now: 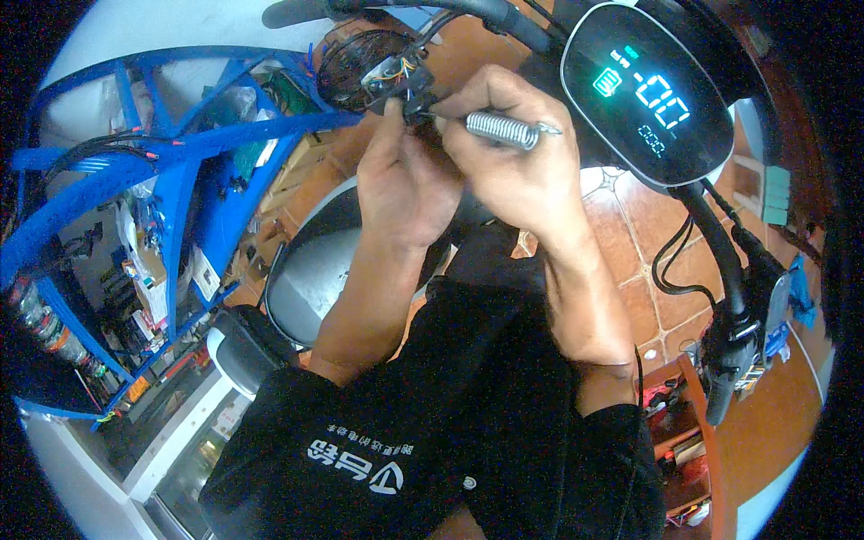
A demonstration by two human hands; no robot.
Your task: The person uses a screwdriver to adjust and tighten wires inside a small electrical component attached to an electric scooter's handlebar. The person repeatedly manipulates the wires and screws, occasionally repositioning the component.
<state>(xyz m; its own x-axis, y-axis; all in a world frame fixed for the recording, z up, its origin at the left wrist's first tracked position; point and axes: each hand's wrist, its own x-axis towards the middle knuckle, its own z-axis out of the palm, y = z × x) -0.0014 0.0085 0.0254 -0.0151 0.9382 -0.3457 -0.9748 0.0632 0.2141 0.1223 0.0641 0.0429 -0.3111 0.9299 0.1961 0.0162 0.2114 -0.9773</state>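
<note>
My left hand (409, 184) is closed with its fingertips on a small black handlebar switch housing (416, 97). The housing is opened up, and thin coloured wires (402, 70) show inside it. Close against it on the right, my right hand (517, 175) is closed in a pinch. A silvery coil spring (502, 130) with a thin bent wire end sits across the right hand, between thumb and fingers. Whether the spring is part of a longer tool I cannot tell, as the fingers hide its far end. The fingertips of both hands nearly meet at the housing.
A lit display (648, 94) sits on the handlebar at upper right, with black cables (679, 261) below it. The handlebar's right grip (723, 382) reaches down at right. Blue shelving (166, 225) holding loose parts fills the left. A red cabinet (679, 432) stands at lower right.
</note>
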